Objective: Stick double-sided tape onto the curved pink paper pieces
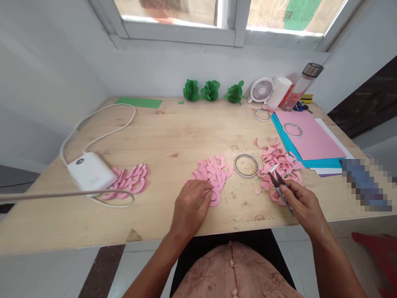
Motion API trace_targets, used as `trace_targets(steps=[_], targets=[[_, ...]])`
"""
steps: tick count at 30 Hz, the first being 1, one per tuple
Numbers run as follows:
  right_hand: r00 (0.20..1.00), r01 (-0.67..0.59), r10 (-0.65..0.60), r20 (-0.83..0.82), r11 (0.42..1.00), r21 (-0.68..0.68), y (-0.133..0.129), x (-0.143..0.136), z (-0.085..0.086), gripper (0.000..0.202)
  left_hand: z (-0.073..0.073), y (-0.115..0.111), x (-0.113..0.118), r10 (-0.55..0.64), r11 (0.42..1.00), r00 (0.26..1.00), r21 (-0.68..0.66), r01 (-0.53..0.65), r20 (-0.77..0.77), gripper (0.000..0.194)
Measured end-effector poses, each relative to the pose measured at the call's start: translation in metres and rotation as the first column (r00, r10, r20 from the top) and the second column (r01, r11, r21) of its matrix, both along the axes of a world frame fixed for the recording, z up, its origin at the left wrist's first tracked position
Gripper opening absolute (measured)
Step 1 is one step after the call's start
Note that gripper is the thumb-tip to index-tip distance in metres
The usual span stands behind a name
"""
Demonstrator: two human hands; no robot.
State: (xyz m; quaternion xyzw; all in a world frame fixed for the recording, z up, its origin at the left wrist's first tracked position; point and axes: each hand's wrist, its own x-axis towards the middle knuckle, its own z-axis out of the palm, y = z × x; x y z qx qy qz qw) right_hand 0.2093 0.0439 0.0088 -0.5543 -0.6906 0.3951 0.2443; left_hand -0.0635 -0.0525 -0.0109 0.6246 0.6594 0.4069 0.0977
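Note:
My left hand [190, 203] rests at the near left edge of a pile of curved pink paper cutouts [217, 174], its thumb and fingers curled closed around the edge of a cutout. The fingertips partly hide what they pinch. In my right hand [302, 203] is a pair of thread snips [283, 192], grey-handled with dark blades apart, held over a heap of pink paper scraps [279, 159]. Between the two heaps lies a ring of double-sided tape [246, 166]. Another group of pink cutouts [136, 180] lies to the left.
A white power adapter [93, 174] with a cable sits left. Three green paper ornaments [211, 91], a small fan [262, 90] and a glass bottle [302, 87] line the wall. Pink sheets [313, 140] over blue ones lie right, near a green strip's [139, 102] far opposite side.

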Motion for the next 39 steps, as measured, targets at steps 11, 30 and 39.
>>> trace_targets(steps=[11,30,39], targets=[[0.853,0.204,-0.328,-0.407,0.926,-0.319,-0.018,-0.013,-0.012,0.028,0.005,0.09,0.061,-0.361,0.932,0.758,-0.188,0.309,-0.543,0.011],[0.624,0.183,-0.367,-0.69,0.927,-0.328,-0.013,-0.042,0.009,0.028,0.045,0.045,0.047,-0.366,0.896,0.889,-0.154,0.417,0.276,0.006],[0.696,0.139,-0.272,-0.665,0.959,-0.247,-0.01,-0.055,0.021,0.023,0.048,0.029,0.055,-0.352,0.878,0.846,-0.171,0.447,0.4,0.008]])
